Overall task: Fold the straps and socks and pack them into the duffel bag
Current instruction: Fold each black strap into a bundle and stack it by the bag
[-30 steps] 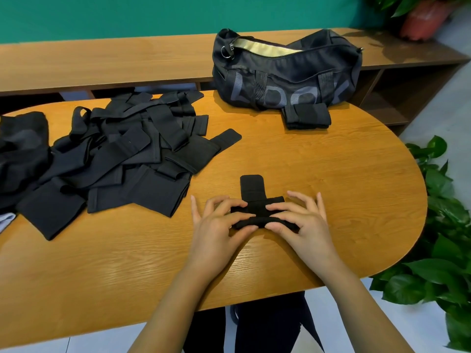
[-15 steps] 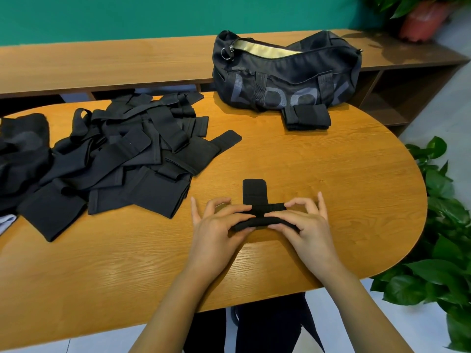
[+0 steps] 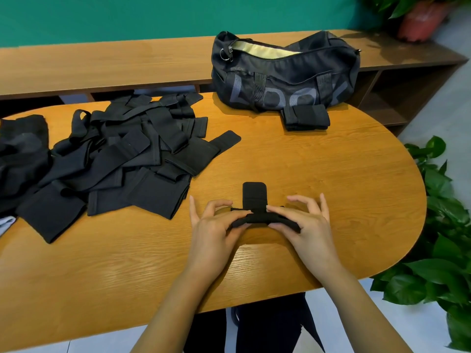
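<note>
Lifting the strap [image 3: 254,197] off the bench [image 3: 331,174] where we pressed it flat a second ago, our left hand [image 3: 211,225] and right hand [image 3: 303,222] pinch it in their grip, bag [image 3: 280,82] well apart, fold seemingly almost done.

Black straps [image 3: 122,154]. Black duffel bag [image 3: 283,80], grey lettering, pale yellow lining. Orange-brown wood-grain counter [image 3: 331,174]. Teal wall [image 3: 153,16]. Green plants [image 3: 438,225], reddish pot [image 3: 420,21].

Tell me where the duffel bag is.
Head view: the duffel bag sits at the far edge of the table, right of centre, a folded black bundle in front of it and the strap pile to its left.
</note>
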A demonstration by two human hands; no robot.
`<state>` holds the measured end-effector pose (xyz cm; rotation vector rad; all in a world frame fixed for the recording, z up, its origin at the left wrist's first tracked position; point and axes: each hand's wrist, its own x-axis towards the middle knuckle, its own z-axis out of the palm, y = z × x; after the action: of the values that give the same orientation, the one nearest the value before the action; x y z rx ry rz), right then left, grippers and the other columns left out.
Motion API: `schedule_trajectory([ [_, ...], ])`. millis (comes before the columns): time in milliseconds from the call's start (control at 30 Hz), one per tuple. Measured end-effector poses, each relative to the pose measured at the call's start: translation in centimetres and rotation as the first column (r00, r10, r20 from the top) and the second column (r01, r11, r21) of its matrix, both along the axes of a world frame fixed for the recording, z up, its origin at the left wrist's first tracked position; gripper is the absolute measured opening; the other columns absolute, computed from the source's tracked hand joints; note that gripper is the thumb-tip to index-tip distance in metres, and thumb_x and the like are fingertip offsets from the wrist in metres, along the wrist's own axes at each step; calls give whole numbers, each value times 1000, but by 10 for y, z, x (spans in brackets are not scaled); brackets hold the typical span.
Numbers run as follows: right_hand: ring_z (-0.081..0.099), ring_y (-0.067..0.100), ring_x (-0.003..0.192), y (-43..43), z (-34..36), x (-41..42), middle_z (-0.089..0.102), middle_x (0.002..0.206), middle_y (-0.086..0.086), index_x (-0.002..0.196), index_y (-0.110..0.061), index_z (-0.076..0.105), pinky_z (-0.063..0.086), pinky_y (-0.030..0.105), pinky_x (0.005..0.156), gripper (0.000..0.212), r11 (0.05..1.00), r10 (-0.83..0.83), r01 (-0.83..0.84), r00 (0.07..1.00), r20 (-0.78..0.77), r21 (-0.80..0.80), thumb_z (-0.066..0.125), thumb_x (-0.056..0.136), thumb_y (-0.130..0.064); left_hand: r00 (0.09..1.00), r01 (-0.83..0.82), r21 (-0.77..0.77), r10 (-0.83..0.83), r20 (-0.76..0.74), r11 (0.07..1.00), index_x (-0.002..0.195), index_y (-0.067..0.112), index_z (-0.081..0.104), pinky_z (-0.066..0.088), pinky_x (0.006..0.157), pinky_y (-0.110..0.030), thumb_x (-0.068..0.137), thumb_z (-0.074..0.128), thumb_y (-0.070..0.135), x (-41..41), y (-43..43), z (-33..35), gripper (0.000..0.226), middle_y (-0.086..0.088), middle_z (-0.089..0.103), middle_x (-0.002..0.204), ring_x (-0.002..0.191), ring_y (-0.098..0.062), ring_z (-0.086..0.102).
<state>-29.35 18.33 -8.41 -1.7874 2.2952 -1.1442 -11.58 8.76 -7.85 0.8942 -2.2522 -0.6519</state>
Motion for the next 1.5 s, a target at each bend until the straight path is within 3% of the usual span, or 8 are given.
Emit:
schedule_trajectory([
  [167, 51, 6, 106, -1, -1, -2, 64, 92, -14, 109, -32, 73, 15, 58, 116, 34, 1000, -2, 2, 999, 53, 3, 57, 81, -44, 1000, 15, -14, -15, 24, 1000, 110, 39, 69, -6, 115, -60, 84, 52, 56, -1, -2, -1, 34, 25, 64, 114, 127, -10, 43],
  [300, 45, 1, 98, -2, 1, -2, 51, 88, -19, 108, -29, 73, 18, 54, 115, 33, 1000, -24, 25, 997, 76, -13, 60, 82, -44, 999, -11, 4, 11, 47, 1000, 107, 36, 71, -5, 116, -60, 86, 48, 59, -1, -1, 0, 39, 28, 66, 104, 123, -7, 47],
  [633, 43, 9, 115, -1, 1, -2, 63, 111, -17, 113, -26, 71, 26, 57, 111, 31, 998, -60, 60, 998, 31, 0, 72, 83, -17, 995, -103, 58, 101, 24, 993, 114, 31, 68, -6, 117, -55, 89, 65, 29, -1, -1, 1, 25, 30, 49, 100, 113, 5, 40],
  [767, 42, 4, 102, -1, 2, -1, 50, 89, -23, 109, -19, 68, 25, 51, 113, 21, 994, -109, 109, 992, 55, 3, 66, 89, -23, 985, -172, 72, 171, 19, 982, 123, 27, 59, -1, 119, -52, 88, 56, 43, -1, -1, -1, 39, 16, 63, 92, 110, -2, 50],
  [1000, 43, 3, 98, -3, 2, 0, 55, 84, -14, 132, -23, 47, 28, 40, 109, 48, 988, -152, 146, 979, 136, 49, 61, 88, -38, 970, -241, 49, 241, 9, 969, 134, 27, 46, 11, 118, -49, 80, 68, 45, -1, 0, 0, 61, 20, 53, 80, 95, -3, 50],
  [1100, 42, 7, 101, -3, 4, 0, 53, 91, -12, 132, -22, 48, 30, 35, 101, 53, 983, -183, 175, 973, 143, 62, 62, 86, -43, 977, -207, 13, 206, 61, 978, 125, 32, 53, 13, 116, -54, 78, 62, 55, 0, -1, 2, 53, 21, 53, 103, 107, -7, 47],
  [1233, 36, 4, 112, -2, 7, 2, 53, 109, -12, 132, -24, 50, 28, 31, 99, 54, 980, -185, 174, 976, 112, 98, 45, 88, -56, 984, -87, -2, 87, 158, 996, 125, 39, 58, -10, 116, -55, 73, 60, 65, 0, 0, 4, 59, 28, 49, 127, 131, -3, 32],
  [1500, 36, 4, 121, 4, 10, 5, 51, 122, -15, 101, -27, 51, 38, 41, 102, 33, 991, -133, 131, 978, 163, 27, 37, 96, -57, 973, -118, -101, 135, 188, 988, 110, 31, 71, -5, 115, -60, 86, 43, 61, -7, 4, 8, 48, 17, 68, 113, 121, -13, 50],
])
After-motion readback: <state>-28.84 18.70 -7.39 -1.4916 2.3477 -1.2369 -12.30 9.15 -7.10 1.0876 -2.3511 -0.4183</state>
